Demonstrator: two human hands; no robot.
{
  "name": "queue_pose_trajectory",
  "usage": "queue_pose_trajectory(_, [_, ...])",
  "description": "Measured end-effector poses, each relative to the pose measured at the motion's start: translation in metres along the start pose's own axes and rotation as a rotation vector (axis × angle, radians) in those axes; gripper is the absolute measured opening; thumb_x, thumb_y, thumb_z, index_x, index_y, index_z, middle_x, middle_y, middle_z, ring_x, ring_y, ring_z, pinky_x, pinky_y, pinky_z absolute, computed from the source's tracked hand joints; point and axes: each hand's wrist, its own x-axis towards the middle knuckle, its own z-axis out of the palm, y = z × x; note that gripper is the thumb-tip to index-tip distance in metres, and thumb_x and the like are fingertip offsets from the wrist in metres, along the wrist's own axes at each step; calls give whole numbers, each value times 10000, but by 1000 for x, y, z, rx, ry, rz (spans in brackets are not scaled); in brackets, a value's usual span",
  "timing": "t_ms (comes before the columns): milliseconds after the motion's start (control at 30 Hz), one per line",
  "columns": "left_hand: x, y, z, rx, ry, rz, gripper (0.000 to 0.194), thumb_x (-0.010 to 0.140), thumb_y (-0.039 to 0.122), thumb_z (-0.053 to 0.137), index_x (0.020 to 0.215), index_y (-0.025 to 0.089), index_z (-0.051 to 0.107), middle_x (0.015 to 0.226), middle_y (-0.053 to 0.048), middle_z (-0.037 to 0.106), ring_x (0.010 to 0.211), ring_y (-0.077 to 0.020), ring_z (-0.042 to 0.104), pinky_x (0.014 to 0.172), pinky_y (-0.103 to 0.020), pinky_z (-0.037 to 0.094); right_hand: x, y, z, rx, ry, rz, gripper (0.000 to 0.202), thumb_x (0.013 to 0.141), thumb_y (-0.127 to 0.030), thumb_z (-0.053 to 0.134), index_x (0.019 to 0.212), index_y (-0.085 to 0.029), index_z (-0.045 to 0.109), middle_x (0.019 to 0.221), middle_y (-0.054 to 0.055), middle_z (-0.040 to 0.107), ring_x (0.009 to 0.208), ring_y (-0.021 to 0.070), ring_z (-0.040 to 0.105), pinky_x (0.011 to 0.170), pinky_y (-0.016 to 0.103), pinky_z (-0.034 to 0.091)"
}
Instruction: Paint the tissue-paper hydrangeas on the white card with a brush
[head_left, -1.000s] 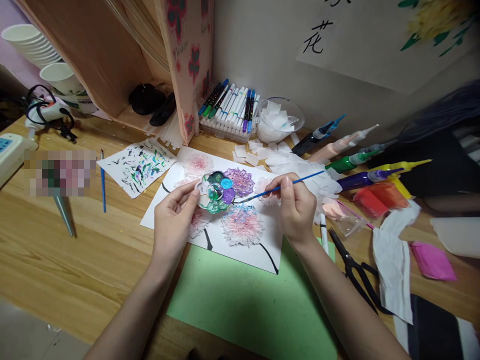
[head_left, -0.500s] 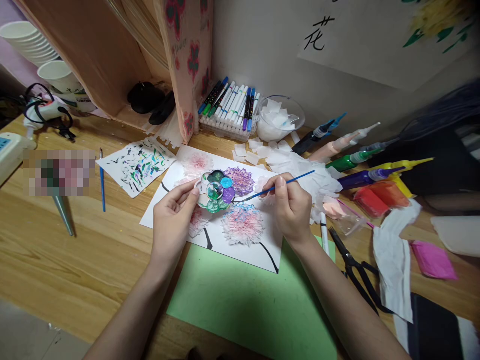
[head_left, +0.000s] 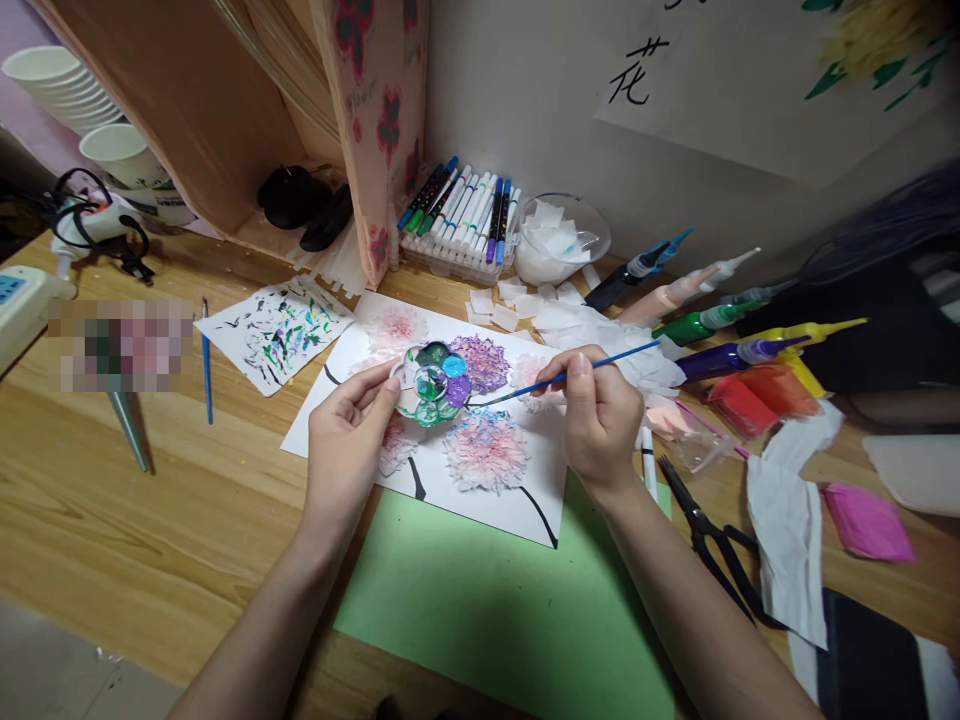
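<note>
My left hand (head_left: 349, 425) pinches the near-left rim of a flower-shaped paint palette (head_left: 430, 412), whose wells hold green, blue and purple paint. Between the fingers of my right hand (head_left: 596, 410) is a blue paintbrush (head_left: 621, 357), its dark tip close to the palette's right edge. Whether the tip touches the palette, I cannot tell. Beneath both lies a white paper (head_left: 397, 310) bearing raised paper flowers and black stem lines. One flower is purple (head_left: 484, 362); a pink one (head_left: 487, 452) nearer me has blue tips. The palette partly hides the flowers behind it.
Green paper (head_left: 480, 600) lies under the white sheet. To the left are a paint-smeared tissue (head_left: 277, 330) and another brush (head_left: 207, 370). Markers (head_left: 461, 215), a glass bowl (head_left: 562, 240) and paint bottles (head_left: 697, 325) stand behind. Black scissors (head_left: 712, 535) lie at right.
My right hand has shifted right with the paintbrush, drawing its tip back toward the palette's right edge. My left hand and the palette have barely moved.
</note>
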Motion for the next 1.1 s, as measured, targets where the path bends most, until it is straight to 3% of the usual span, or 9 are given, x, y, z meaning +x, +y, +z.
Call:
queue_pose_trajectory(300, [0,-1,-1,12,-7,-2,304,728,333,725,982,167,719,1038,-71,727,966,-208,667,883,-321,512,0,3,5,-35,-51,-20,336,953,-282,361,684,-201,544,703,10,600,663,123,562,640,292,431])
queue_pose_trajectory(533, [1,-1,0,2,-7,4,279,728,320,729,965,172,726,1023,-67,732,955,-200,670,888,-315,511,0,3,4,0,-14,1,338,955,-287,359,684,-197,540,729,13,601,677,119,565,649,291,431])
queue_pose_trajectory(700, [1,0,0,7,-8,5,287,730,321,725,969,161,721,1027,-69,731,960,-204,668,886,-315,511,0,2,4,-49,-82,-3,325,950,-286,370,695,-197,551,702,12,600,662,125,567,640,292,428])
queue_pose_trajectory(867, [1,0,0,10,-12,4,293,729,324,724,973,161,723,1024,-70,730,959,-206,666,885,-312,507,-1,2,4,-12,-8,-16,339,951,-284,369,668,-195,534,728,17,608,681,123,570,647,290,429])
queue_pose_trajectory(1100, [1,-2,-1,8,-18,15,287,739,322,718,979,163,721,1032,-65,730,961,-199,667,882,-305,508,0,1,4,-39,-82,-13,329,952,-277,367,692,-188,549,686,3,586,648,112,561,624,273,417])
